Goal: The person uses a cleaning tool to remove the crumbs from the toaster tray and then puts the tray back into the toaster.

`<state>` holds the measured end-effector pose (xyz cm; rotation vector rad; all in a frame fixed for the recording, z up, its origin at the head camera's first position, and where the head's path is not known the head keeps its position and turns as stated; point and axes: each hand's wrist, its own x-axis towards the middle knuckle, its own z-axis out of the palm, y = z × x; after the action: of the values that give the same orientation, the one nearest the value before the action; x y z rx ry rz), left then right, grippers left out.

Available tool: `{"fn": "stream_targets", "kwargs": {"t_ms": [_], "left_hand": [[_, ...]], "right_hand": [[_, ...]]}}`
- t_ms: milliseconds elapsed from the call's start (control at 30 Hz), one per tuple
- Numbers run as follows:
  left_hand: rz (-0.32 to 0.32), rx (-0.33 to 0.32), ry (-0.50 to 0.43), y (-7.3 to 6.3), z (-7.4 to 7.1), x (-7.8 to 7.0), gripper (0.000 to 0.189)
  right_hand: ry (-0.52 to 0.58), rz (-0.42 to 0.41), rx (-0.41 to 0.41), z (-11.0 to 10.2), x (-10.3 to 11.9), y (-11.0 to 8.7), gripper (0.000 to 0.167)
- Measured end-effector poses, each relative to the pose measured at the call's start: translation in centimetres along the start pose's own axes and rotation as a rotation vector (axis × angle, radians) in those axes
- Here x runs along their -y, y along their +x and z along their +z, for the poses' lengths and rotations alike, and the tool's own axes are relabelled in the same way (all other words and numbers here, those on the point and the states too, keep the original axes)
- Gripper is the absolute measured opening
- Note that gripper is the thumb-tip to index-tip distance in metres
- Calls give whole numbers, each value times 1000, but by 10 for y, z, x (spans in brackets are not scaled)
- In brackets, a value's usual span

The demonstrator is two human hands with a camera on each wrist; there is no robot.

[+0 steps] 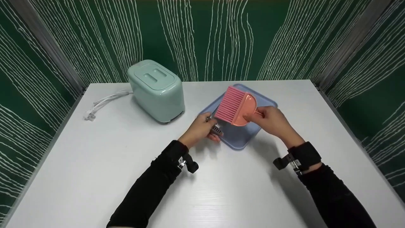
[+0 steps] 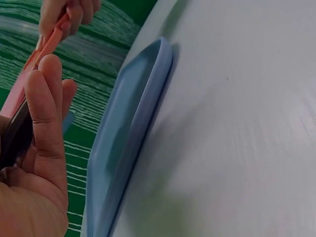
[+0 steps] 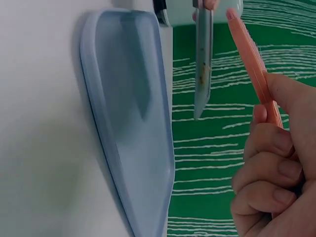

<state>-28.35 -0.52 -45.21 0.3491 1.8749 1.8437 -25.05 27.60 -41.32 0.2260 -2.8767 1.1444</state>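
Observation:
My left hand grips the dark, slotted end of a thin metal crumb tray. Brown specks show on its flat plate in the right wrist view. In my right hand is a small pink brush, pinched by its handle between thumb and fingers. The brush's bristles point left, close over the crumb tray and hiding most of it in the head view. Both tools are above a shallow blue tray lying on the table. Whether the bristles touch the plate, I cannot tell.
A mint-green toaster stands at the back left of the white table. Its white cord and plug lie to its left. Green walls with white lines enclose the back and sides.

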Motion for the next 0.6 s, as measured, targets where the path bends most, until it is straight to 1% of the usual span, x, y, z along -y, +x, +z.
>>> {"fn": "stream_targets", "kwargs": {"t_ms": [133, 200, 367, 467, 533, 600], "left_hand": [[4, 11, 14, 0, 1, -2, 32], [7, 13, 30, 0, 1, -2, 33], [14, 17, 72, 1, 1, -3, 41], [20, 21, 86, 1, 1, -2, 33], [24, 21, 93, 1, 1, -2, 20], [28, 18, 105, 0, 2, -2, 12]], "right_hand": [[-10, -7, 27, 6, 2, 1, 41], [-20, -12, 25, 9, 1, 2, 38], [-54, -3, 6, 11, -2, 2, 39], [-92, 22, -8, 11, -4, 2, 41], [-117, 35, -20, 11, -5, 3, 43], [-139, 45, -34, 11, -5, 3, 45]]}}
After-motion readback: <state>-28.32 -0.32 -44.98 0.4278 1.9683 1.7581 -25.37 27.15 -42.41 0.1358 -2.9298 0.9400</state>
